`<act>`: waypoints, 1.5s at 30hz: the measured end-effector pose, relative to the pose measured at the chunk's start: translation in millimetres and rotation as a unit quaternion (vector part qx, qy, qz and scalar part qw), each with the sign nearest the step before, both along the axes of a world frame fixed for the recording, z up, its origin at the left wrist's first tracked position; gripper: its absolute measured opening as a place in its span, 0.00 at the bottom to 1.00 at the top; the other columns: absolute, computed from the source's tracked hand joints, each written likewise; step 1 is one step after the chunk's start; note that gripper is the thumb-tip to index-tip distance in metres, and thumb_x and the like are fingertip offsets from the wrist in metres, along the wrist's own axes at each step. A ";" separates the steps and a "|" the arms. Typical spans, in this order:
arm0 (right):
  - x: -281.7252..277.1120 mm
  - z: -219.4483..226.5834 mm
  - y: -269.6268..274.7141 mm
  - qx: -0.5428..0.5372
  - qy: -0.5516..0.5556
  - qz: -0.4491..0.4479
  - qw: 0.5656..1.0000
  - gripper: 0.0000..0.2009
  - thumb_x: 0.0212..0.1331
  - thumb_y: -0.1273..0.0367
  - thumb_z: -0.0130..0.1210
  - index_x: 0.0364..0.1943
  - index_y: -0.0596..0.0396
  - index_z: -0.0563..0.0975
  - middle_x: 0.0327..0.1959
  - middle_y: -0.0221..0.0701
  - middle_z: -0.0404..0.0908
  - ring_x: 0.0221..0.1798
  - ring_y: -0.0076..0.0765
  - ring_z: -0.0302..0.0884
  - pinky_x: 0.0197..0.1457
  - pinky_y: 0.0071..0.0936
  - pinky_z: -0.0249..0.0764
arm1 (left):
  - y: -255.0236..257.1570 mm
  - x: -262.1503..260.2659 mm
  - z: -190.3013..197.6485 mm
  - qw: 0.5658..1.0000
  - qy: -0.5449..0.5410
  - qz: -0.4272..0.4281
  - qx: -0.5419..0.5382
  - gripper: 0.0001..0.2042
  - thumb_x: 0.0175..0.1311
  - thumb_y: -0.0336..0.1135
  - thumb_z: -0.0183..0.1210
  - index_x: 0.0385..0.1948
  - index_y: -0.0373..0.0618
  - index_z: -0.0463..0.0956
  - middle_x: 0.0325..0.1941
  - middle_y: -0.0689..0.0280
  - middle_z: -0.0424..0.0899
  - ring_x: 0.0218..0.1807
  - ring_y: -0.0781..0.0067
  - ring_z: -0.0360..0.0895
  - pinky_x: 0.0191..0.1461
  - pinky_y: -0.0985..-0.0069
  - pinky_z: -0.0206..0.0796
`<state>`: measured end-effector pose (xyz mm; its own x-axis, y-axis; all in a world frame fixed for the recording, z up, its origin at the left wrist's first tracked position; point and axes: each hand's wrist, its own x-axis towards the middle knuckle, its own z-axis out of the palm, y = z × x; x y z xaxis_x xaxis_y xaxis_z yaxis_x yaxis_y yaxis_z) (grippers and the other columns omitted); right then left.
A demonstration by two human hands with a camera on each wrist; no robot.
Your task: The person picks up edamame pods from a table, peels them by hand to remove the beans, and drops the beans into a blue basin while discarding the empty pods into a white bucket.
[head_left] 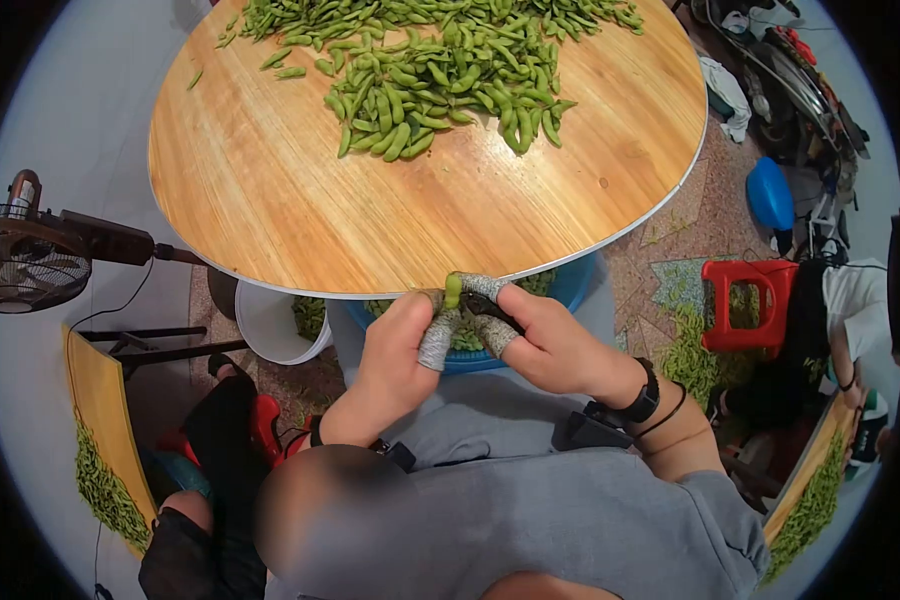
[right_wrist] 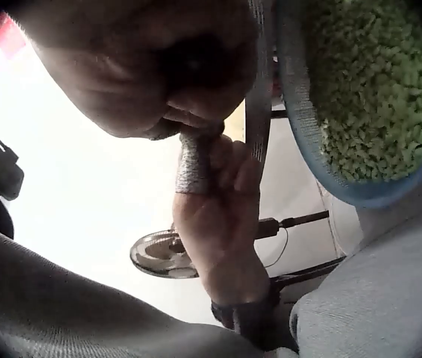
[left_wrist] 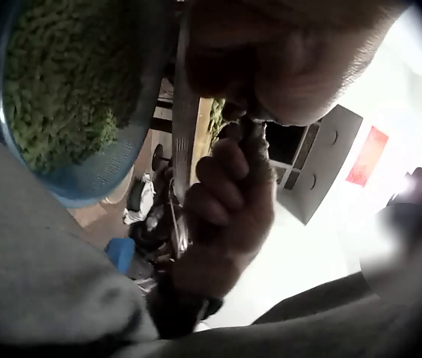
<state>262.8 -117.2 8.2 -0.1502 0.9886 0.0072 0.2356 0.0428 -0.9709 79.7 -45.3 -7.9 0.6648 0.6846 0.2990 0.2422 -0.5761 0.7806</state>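
A green edamame pod (head_left: 453, 290) is held between both hands just off the table's near edge. My left hand (head_left: 395, 345) pinches it with thumb and finger. The right hand (head_left: 558, 345) meets it from the other side, its thumb and forefinger tips closed in on the pod. Grey wrapping covers fingertips of both hands, and a dark patch shows between the right thumb and forefinger. In the right wrist view the left hand (right_wrist: 222, 216) has curled fingers. Below the hands stands a blue basin (right_wrist: 345, 195) full of shelled green beans.
Heaps of edamame pods (head_left: 440, 80) lie on the round wooden table (head_left: 260, 200). A white bucket (head_left: 270, 335) stands left of the basin, with a fan (head_left: 35, 250) farther left. A red stool (head_left: 715, 305) is on the right, near pods scattered on the floor. Other people sit at both sides.
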 end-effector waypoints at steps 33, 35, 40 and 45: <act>2.4 -32.6 -15.1 -0.002 0.006 -0.124 0.992 0.18 0.56 0.61 0.59 0.47 0.54 0.73 0.30 0.30 0.77 0.27 0.21 0.72 0.29 0.23 0.71 | -20.0 -2.9 -33.3 0.987 0.037 -0.078 -0.136 0.05 0.65 0.29 0.45 0.37 0.39 0.68 0.23 0.69 0.68 0.22 0.79 0.66 0.26 0.80 0.62; 3.6 -32.4 -13.1 -0.019 -0.001 -0.108 0.994 0.18 0.54 0.60 0.62 0.45 0.55 0.74 0.30 0.32 0.78 0.29 0.24 0.73 0.33 0.25 0.72 | -20.4 -3.7 -26.0 0.964 0.022 -0.113 -0.240 0.04 0.63 0.26 0.45 0.36 0.39 0.67 0.22 0.68 0.69 0.23 0.77 0.68 0.26 0.78 0.63; 5.0 -25.3 -12.5 -0.010 -0.105 -0.025 0.994 0.17 0.49 0.61 0.66 0.36 0.58 0.75 0.25 0.37 0.75 0.26 0.28 0.70 0.32 0.24 0.70 | -21.3 -24.8 -24.0 0.775 -0.104 -0.142 -0.606 0.05 0.66 0.28 0.44 0.36 0.39 0.68 0.25 0.69 0.69 0.27 0.80 0.68 0.29 0.80 0.63; -9.3 -30.8 -11.0 0.048 -0.211 -0.040 0.975 0.13 0.45 0.66 0.58 0.29 0.60 0.71 0.27 0.47 0.74 0.33 0.56 0.74 0.37 0.45 0.72 | -23.1 -14.4 -24.4 0.960 0.072 -0.074 -0.259 0.04 0.60 0.28 0.50 0.33 0.38 0.67 0.24 0.59 0.71 0.27 0.60 0.72 0.31 0.70 0.65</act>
<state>253.5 -128.2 -22.6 -0.0814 0.9952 0.0538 0.6202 0.0928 -0.7790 65.4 -68.4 -32.3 0.7748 0.6121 -0.1585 0.3140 -0.1549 0.9367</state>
